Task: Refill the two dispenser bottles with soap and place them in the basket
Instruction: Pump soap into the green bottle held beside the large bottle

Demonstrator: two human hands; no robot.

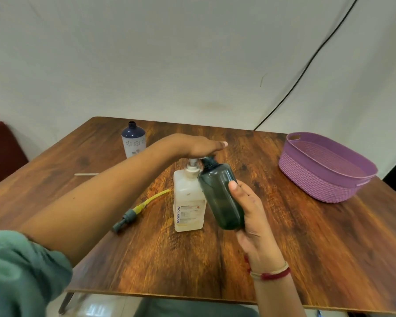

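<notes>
Evidently mid-refill: flat left grip [199,148] pressed white plastic pump bottle [188,197]; right grip [252,213] clasped dark-green plastic dispenser bottle [217,195] against it; pumping seemed unfinished.

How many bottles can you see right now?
3: a white pump bottle at centre under the left hand, a dark green bottle tilted in the right hand, a blue-topped bottle at the far left. None seem hidden.

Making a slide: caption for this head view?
Left hand presses soap pump; right hand tilts dark green bottle at its spout.
</notes>
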